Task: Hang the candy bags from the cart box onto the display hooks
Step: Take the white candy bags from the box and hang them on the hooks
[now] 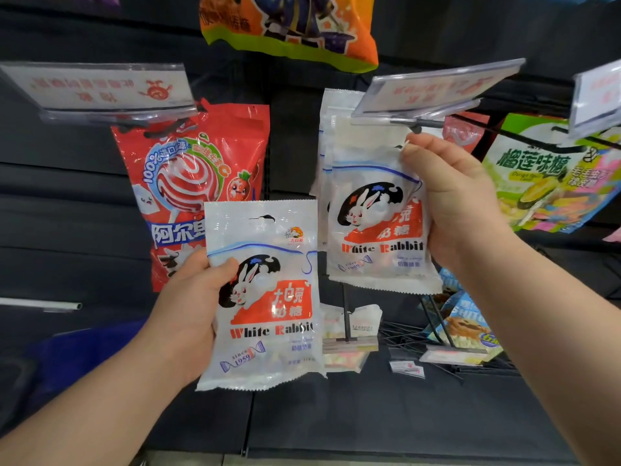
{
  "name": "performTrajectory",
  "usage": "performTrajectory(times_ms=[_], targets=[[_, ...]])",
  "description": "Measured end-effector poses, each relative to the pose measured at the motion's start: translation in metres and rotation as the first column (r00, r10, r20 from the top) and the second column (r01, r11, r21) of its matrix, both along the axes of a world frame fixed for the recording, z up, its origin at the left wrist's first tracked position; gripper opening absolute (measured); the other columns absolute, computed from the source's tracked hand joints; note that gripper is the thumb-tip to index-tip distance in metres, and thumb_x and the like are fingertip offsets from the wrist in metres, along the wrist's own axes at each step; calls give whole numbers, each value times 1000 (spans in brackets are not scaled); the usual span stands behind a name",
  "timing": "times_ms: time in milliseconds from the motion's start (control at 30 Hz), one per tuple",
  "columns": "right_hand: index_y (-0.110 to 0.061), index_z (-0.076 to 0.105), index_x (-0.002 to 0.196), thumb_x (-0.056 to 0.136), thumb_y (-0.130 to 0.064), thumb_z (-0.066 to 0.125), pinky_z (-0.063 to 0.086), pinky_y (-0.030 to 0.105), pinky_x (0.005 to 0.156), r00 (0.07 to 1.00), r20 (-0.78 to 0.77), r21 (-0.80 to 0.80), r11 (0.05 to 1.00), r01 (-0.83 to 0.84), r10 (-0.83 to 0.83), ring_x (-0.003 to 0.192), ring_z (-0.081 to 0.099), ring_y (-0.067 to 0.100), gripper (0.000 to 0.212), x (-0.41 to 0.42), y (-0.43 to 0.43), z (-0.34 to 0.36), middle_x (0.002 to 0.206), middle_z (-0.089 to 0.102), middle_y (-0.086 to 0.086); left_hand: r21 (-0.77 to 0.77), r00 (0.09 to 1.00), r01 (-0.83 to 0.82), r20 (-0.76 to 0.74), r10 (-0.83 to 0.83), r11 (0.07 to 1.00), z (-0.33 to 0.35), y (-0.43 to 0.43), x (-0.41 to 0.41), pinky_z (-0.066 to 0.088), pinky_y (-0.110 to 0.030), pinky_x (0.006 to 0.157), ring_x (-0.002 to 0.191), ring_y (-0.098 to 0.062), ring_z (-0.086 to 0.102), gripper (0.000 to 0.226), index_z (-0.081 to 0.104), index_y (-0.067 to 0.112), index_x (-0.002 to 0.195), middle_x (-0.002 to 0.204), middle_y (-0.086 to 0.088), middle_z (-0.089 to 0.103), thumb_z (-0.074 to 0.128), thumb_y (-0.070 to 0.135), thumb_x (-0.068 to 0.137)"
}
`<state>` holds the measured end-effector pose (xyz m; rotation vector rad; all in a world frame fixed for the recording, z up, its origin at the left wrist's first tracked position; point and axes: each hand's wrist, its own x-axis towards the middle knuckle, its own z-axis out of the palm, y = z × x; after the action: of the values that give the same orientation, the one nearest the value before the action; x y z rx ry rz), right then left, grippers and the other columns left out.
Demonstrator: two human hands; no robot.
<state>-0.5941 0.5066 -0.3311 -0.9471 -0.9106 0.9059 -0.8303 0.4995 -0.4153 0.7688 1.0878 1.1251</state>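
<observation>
1. The black wire hook (416,124) is mostly hidden under a clear plastic price holder (437,89); whether a bag is threaded on it is unclear.
2. Behind is a dark slatted display wall (67,203).
3. The right grip (460,196) clasps a white glossy White Rabbit candy bag (373,227) by its right edge, just below the hook. The left grip (188,297) pinches a second White Rabbit bag (265,297), which extends rightward from it.

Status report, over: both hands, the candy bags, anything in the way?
Left hand grips one White Rabbit bag, unhung. Right hand holds second bag at the hook tip. Price label just above hook.
</observation>
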Motion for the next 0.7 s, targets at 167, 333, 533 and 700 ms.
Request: performTrajectory(times_ms=[167,333,533,700], targets=[[-19,68,81,86,-9,66,57,31,57,998,-28,16,999,49,-48,65,72,18,11,-1,2,-1,69,74,0,14,999,25,31,-25,1000,3,2,1,58,-41,52,72,-26,75,21,64,24,111,92,-9,77,55,15,95],[-18,66,79,87,-8,64,57,30,56,998,-24,26,998,55,-54,60,70,14,14,0,1,-2,64,71,-4,25,998,47,32,-48,999,1,-2,-1,57,-41,50,74,-27,75,20,65,26,107,91,-8,77,55,16,94],[-18,68,71,85,-10,67,59,31,55,1000,-13,20,1000,19,-18,59,70,15,16,1,-1,1,64,72,-1,16,999,44,27,-44,999,3,-5,-5,57,-39,50,73,-26,75,20,68,30,101,90,-7,77,55,16,94],[-19,69,80,85,-7,66,57,29,56,999,29,11,1000,-16,16,67,73,16,14,6,-4,6,72,74,-1,4,998,51,47,-51,999,7,-7,-5,57,-38,47,71,-26,75,20,68,27,102,88,-9,77,54,15,94]])
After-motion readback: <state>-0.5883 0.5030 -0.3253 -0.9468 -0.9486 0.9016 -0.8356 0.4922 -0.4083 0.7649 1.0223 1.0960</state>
